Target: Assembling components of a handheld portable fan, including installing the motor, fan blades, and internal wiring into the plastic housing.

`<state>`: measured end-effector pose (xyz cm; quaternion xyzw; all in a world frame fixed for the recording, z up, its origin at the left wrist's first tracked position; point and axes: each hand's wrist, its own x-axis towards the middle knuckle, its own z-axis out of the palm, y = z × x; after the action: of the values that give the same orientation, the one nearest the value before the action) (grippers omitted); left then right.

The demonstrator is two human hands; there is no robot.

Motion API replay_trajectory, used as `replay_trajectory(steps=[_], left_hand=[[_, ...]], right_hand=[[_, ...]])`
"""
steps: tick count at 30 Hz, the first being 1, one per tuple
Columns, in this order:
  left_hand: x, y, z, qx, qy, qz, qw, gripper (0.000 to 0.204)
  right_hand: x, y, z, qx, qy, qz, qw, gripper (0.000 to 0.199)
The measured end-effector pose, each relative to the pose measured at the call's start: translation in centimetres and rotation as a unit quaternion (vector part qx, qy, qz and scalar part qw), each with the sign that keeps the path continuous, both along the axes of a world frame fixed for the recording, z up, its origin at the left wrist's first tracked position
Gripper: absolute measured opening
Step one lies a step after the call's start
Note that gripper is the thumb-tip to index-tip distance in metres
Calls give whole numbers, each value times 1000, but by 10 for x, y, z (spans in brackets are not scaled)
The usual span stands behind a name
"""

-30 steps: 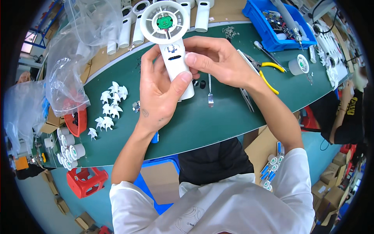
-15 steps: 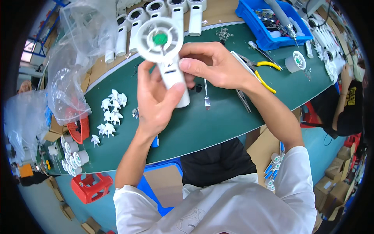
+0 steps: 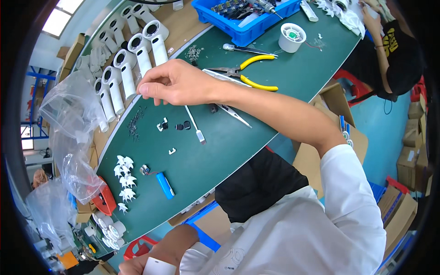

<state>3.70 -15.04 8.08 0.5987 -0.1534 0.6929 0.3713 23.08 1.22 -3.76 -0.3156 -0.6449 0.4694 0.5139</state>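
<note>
Right hand (image 3: 176,85) is stretched out over the green table (image 3: 284,78), fingers curled together with the fingertips (image 3: 145,89) pinched shut; whether anything small is gripped between them cannot be told. It hovers just beside the row of white fan housings (image 3: 120,78) lined up along the far table edge. Left hand (image 3: 142,263) is seen at the bottom edge, closed around a white fan handle (image 3: 159,267), held low near the body and well off the table. Under the right forearm tweezers (image 3: 229,112) and a small metal tool (image 3: 196,126) are laid; yellow-handled pliers (image 3: 250,71) are beyond. Small black clips (image 3: 182,125), white fan blades (image 3: 124,176), a blue battery (image 3: 165,184) are scattered nearer the left.
</note>
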Motion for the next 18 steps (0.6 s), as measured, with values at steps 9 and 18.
replay_trajectory(steps=[9,18], left_hand=[[10,-11,7,-12,-35,2,999,30],[0,-9,-4,-22,68,355,932,67]], right_hand=[[-6,2,4,5,16,-20,1000,31],[-1,5,1,22,19,-46,999,31]])
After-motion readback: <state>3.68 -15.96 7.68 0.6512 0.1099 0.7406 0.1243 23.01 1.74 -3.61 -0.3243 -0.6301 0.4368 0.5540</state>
